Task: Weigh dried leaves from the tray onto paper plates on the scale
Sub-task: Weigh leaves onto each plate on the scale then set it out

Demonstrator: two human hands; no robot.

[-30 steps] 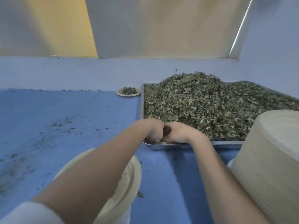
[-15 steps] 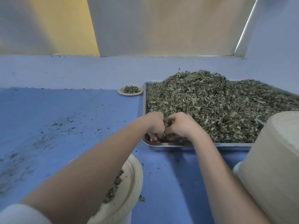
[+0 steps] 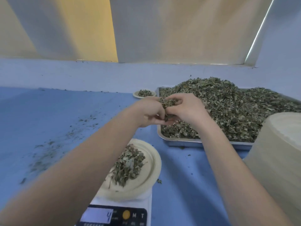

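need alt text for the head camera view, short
Two hands, left hand and right hand, hold a clump of dried leaves together above the near corner of a heaped metal tray. Below, a paper plate with leaves sits on a scale showing 4, on a blue table.

- A paper plate [image 3: 151, 162] bearing a heap of leaves [image 3: 128, 165] is set on the scale [image 3: 117, 214], nearest the viewer.
- The tray [image 3: 203, 142], piled with dried leaves [image 3: 236, 108], is placed behind and to the right of the scale.
- A stack of plates [image 3: 280, 157] is positioned right of the scale, before the tray.
- A small filled plate [image 3: 144, 94] is located just left of the tray's far corner.
- A clump of leaves [image 3: 167, 103] is held between the left hand [image 3: 148, 113] and right hand [image 3: 187, 110], over the tray's left edge.
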